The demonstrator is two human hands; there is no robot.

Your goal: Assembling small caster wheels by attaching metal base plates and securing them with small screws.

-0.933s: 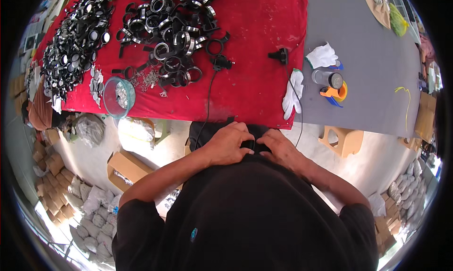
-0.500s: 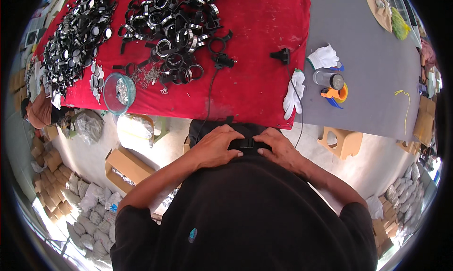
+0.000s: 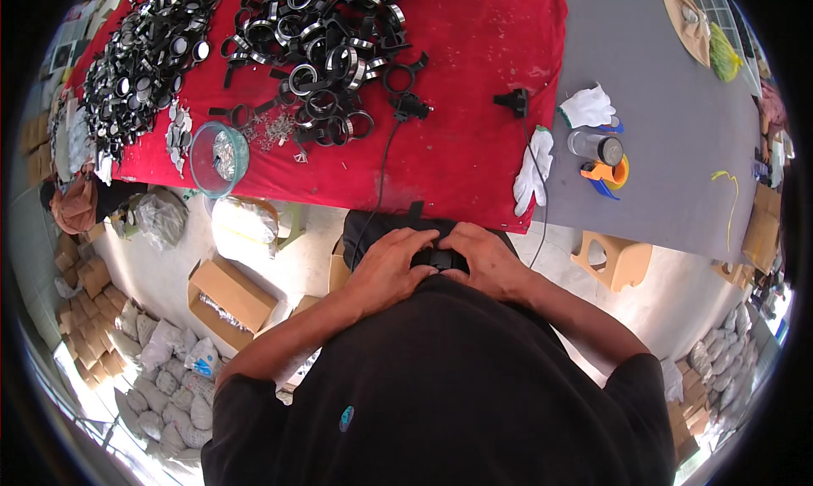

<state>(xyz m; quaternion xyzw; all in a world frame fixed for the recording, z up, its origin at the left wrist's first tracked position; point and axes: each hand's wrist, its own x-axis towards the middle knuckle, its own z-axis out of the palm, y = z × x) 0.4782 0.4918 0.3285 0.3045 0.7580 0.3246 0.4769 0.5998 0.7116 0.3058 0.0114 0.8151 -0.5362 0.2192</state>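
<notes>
At my waist, both hands close on a black buckle (image 3: 441,259) that sits against dark cloth (image 3: 368,225). My left hand (image 3: 388,266) pinches its left side, thumb below and fingers above. From the other side my right hand (image 3: 491,264) grips it, the fingers curled over the top and the thumb mostly hidden. The hands nearly meet, and only a small part of the buckle shows between them. Just beyond is the front edge of a table with a red cloth (image 3: 457,139).
Black metal-rimmed rings (image 3: 322,71) and small dark parts (image 3: 140,80) are heaped at the left. A glass bowl (image 3: 201,166) stands near the edge. Gloves (image 3: 533,171), a jar (image 3: 595,146) and an orange tape dispenser (image 3: 600,173) lie right. Two cables (image 3: 385,168) hang down.
My hands have drawn closer together over the buckle, covering more of it. The right hand's fingers have moved left and curled over. The view has shifted slightly.
</notes>
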